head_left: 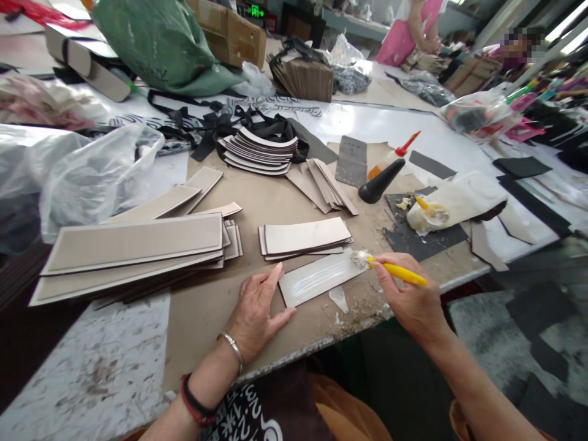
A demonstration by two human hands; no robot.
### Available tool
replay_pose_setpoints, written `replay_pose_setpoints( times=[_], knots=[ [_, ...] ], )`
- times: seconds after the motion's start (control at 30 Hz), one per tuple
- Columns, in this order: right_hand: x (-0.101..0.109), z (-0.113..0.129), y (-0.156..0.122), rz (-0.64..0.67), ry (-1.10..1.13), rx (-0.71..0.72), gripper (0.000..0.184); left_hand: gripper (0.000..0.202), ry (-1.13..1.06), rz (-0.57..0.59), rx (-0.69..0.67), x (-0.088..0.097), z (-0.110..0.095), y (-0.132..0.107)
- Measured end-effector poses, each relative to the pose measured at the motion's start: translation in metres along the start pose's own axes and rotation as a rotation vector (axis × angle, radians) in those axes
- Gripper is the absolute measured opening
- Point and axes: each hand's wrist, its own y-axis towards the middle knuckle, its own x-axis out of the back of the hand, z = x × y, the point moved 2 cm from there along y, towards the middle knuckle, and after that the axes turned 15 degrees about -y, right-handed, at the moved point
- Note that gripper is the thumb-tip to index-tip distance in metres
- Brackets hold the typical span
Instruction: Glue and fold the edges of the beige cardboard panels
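My right hand point(408, 294) is closed round the yellow handle of a glue brush point(399, 272). Its bristles, clotted with whitish glue, touch the right end of a pale rectangular strip point(321, 278), where wet streaks shine. At the strip's left end, my left hand point(260, 312) lies with fingers stretched and thumb apart, touching the edge. Just behind is a short stack of similar pale strips point(305, 237). A white glue container point(454, 202) lies tilted at the right, with a yellow stick-like piece in its mouth.
Larger panels point(138, 242) are stacked at the left, near clear plastic bags point(101, 177). Curved pieces point(260, 152) and fanned strips point(326, 187) lie further back. A black cone-shaped object point(381, 181) stands by a red-tipped bottle point(390, 160). A person in pink point(408, 33) is at the back.
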Motion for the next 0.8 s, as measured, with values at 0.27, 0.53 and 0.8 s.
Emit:
replay_pose_setpoints(
  times=[0.27,0.53,0.8],
  knots=[
    [-0.007,0.067,-0.018,0.205,0.13,0.215,0.017,0.079,0.001,0.025,-0.028,-0.001,0.0,-0.001],
    [-0.004,0.094,-0.025,0.177,0.505,0.121,0.021,0.083,-0.02,0.053,-0.004,-0.001,0.0,-0.001],
    [-0.008,0.078,-0.017,0.132,0.417,-0.029,0.013,0.087,-0.038,0.052,0.025,-0.001,-0.001,-0.001]
  ],
)
